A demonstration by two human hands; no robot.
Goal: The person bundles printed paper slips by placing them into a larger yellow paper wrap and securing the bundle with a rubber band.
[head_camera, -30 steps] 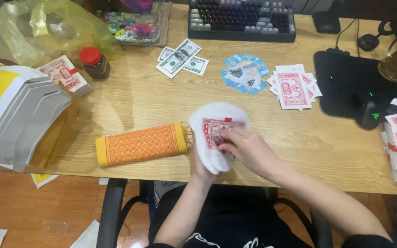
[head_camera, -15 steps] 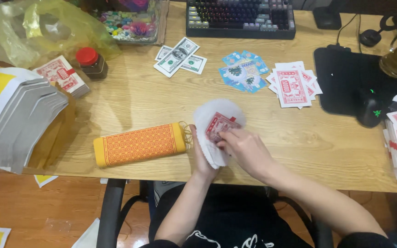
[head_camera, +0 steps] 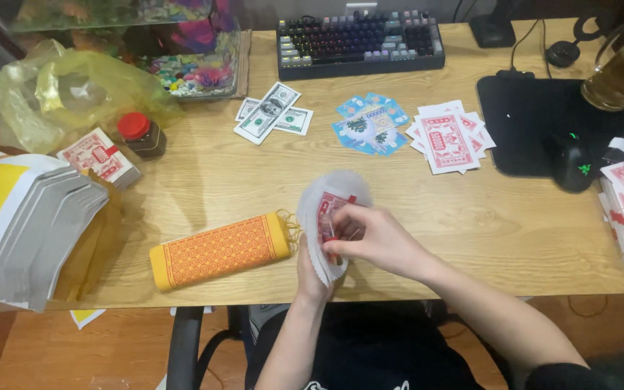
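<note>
Left hand [head_camera: 310, 271] grips a white pouch [head_camera: 330, 217] from below; right hand [head_camera: 370, 238] pinches red printed papers [head_camera: 328, 211] inside it, above the bench [head_camera: 471, 231].

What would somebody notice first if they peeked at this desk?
Most likely the two hands in the middle front: the left hand holds a thin white bag, and the right hand pushes red-and-white paper slips into it. Just to their left lies a bright orange roll. Farther back, fanned paper money, blue slips and red slips lie in a row before the keyboard.
</note>
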